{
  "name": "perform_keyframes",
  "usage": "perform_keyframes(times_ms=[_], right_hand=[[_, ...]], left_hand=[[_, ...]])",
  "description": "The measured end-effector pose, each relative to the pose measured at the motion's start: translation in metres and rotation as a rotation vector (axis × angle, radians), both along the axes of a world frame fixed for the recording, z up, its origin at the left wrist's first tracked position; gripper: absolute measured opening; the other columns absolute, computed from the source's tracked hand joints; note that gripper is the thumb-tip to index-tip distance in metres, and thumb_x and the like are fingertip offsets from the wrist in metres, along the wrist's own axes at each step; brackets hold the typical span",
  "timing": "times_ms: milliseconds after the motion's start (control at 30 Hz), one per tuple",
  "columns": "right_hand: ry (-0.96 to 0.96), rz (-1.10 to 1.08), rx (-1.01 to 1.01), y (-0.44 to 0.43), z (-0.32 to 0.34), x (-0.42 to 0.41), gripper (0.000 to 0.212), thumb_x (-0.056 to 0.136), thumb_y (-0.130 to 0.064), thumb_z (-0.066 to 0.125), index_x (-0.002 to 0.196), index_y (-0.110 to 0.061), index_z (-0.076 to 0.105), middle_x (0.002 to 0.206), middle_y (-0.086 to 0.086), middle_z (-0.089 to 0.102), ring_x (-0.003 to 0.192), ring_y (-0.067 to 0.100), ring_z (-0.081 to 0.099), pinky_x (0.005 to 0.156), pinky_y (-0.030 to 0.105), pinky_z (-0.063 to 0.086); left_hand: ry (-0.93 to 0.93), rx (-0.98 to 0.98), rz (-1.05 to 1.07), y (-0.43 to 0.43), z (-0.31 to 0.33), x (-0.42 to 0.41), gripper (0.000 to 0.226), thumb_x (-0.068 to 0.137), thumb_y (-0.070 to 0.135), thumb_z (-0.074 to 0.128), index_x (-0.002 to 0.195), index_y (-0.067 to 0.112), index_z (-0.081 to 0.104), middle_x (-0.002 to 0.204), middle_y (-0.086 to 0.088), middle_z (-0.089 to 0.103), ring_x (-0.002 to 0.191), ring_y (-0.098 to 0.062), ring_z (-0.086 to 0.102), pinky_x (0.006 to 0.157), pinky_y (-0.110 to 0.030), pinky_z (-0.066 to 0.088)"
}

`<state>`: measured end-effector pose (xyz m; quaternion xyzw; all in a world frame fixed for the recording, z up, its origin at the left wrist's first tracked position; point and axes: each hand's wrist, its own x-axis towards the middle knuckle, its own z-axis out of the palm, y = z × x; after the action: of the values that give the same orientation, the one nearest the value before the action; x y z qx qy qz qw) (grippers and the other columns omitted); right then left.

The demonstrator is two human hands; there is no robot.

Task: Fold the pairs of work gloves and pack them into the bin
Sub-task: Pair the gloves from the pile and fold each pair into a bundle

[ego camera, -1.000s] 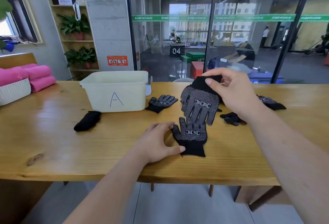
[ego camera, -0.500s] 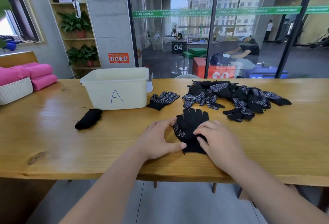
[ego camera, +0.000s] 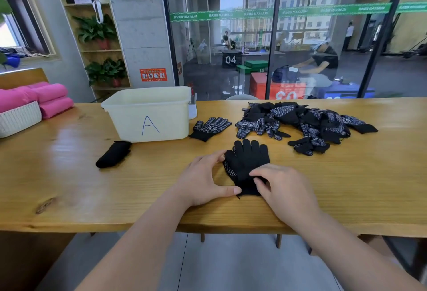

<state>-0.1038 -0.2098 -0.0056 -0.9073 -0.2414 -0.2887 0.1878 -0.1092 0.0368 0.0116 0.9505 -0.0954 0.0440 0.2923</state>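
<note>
— Gloves (ego camera: 246,163): where?
— Stacked flat on the table (ego camera: 69,175), near edge. Your left hand (ego camera: 203,182) rests spread against them; your right hand (ego camera: 280,189) pinches the cuff.

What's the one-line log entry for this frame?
phase: aligning stacked glove pair | left hand: steadying its edge | right hand: pinching cuff | bin: behind-left | loose gloves: unsorted, behind-right

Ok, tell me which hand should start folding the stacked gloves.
Probably the right hand: its fingers already pinch the cuff end of the stacked gloves. The left hand lies flat at their left edge, placed to steady them.
</note>
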Motion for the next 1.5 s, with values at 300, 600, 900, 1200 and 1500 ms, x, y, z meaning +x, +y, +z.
perform_keyframes(times_ms=[300,600,900,1200,1500], right_hand=[[-0.019,0.036,-0.015,-0.001,-0.002,-0.006,0.016,0.092,-0.031,0.07,0.105,-0.035,0.078,0.101,-0.021,0.073,0.087,0.011,0.069,0.069,0.034,0.057],[0.104,0.067,0.108,-0.004,0.002,-0.007,0.014,0.088,-0.034,0.069,0.1,-0.038,0.074,0.098,-0.027,0.07,0.075,0.0,0.061,0.065,0.032,0.056],[0.114,0.106,0.012,-0.002,0.003,-0.007,0.014,0.089,-0.033,0.069,0.101,-0.034,0.075,0.099,-0.023,0.067,0.098,0.002,0.058,0.083,0.032,0.054],[0.168,0.078,0.064,-0.002,0.008,-0.012,0.019,0.086,-0.044,0.058,0.09,-0.037,0.075,0.09,-0.025,0.064,0.093,0.003,0.056,0.079,0.031,0.052],[0.221,0.091,0.073,-0.004,0.012,-0.009,0.038,0.093,-0.037,0.069,0.13,-0.041,0.063,0.108,-0.029,0.062,0.107,-0.003,0.054,0.09,0.026,0.051]], left_hand=[[0.028,-0.024,0.002,0.0,-0.002,0.001,0.124,0.063,0.086,0.078,0.164,0.049,0.015,0.153,0.031,0.046,0.15,-0.006,0.027,0.123,-0.045,0.033],[0.025,-0.014,0.012,-0.002,-0.001,0.0,0.126,0.063,0.086,0.078,0.165,0.046,0.016,0.155,0.026,0.047,0.151,-0.007,0.028,0.123,-0.046,0.034],[-0.003,-0.002,0.002,-0.001,-0.003,0.002,0.118,0.065,0.085,0.077,0.163,0.047,0.023,0.155,0.022,0.047,0.149,-0.008,0.03,0.122,-0.043,0.035],[-0.009,0.116,-0.025,0.0,-0.004,0.004,0.096,0.072,0.089,0.068,0.153,0.043,0.047,0.163,0.02,0.037,0.152,-0.011,0.026,0.125,-0.045,0.03],[-0.005,0.127,0.022,-0.005,-0.005,0.003,0.076,0.088,0.086,0.048,0.152,0.045,0.046,0.161,0.013,0.034,0.151,-0.014,0.029,0.124,-0.045,0.03]])
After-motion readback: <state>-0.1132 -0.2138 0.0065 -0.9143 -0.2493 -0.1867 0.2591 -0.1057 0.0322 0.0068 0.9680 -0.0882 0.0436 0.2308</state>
